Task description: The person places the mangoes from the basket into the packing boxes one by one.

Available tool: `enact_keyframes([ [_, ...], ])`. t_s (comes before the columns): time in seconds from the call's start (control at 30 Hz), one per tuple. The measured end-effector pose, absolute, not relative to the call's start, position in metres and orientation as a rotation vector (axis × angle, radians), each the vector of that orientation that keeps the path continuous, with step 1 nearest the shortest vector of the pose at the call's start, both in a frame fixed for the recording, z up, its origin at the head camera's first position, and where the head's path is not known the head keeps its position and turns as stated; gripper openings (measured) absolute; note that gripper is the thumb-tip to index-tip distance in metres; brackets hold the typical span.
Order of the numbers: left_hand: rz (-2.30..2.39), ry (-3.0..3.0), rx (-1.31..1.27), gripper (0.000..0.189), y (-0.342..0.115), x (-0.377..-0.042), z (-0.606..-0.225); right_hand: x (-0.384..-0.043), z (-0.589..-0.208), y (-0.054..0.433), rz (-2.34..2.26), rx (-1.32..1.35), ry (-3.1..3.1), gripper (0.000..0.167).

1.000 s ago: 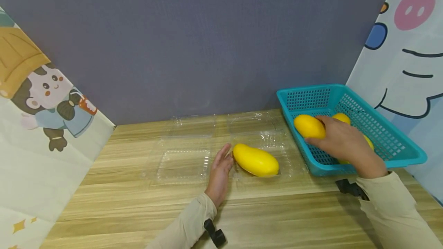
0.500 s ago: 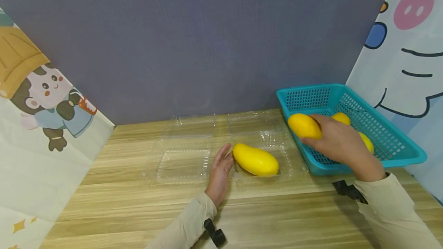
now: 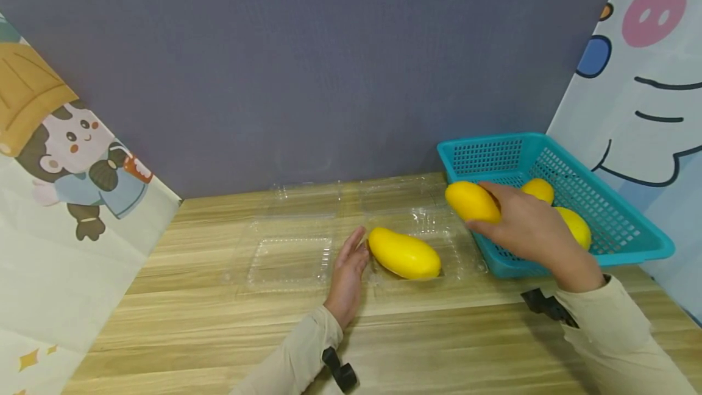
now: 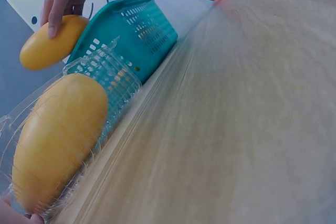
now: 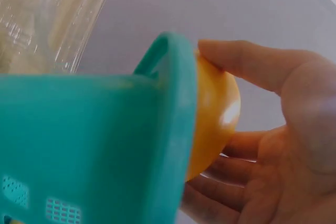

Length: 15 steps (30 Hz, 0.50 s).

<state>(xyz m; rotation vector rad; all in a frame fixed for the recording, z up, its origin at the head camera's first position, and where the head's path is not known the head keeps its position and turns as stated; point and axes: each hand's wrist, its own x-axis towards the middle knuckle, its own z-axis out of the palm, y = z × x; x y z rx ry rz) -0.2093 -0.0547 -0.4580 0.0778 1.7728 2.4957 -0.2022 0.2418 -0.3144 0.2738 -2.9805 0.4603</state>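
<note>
My right hand point(image 3: 521, 224) grips a yellow mango point(image 3: 471, 201) between thumb and fingers, above the left rim of the teal basket point(image 3: 614, 224). In the right wrist view the basket's rim partly covers this mango point(image 5: 215, 114). A second mango point(image 3: 404, 253) lies in the right-hand transparent plastic clamshell box point(image 3: 455, 255), whose lid stands open at the back. My left hand point(image 3: 348, 279) rests at the left side of this box with its fingers fairly straight, close by the mango's narrow end. In the left wrist view, only its fingertips show, at the lower left corner.
Two more mangoes, a far one point(image 3: 538, 190) and a nearer one point(image 3: 574, 227), lie in the basket. Another open transparent box point(image 3: 290, 261) stands left of my left hand. A grey wall point(image 3: 307, 78) rises behind the wooden table point(image 3: 219, 334), with printed panels at both sides.
My right hand has lifted the mango and carried it left, from inside the basket to over its left rim. More of the nearer basket mango shows. My left hand stays put.
</note>
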Motion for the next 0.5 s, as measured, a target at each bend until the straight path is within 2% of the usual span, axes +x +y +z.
enact_keyframes([
  [0.5, 2.459, 1.786, 0.087, 0.058, -0.055, -0.208, -0.457, -0.190, -0.317, 0.213, 0.491, 0.382, -2.938, 0.082],
])
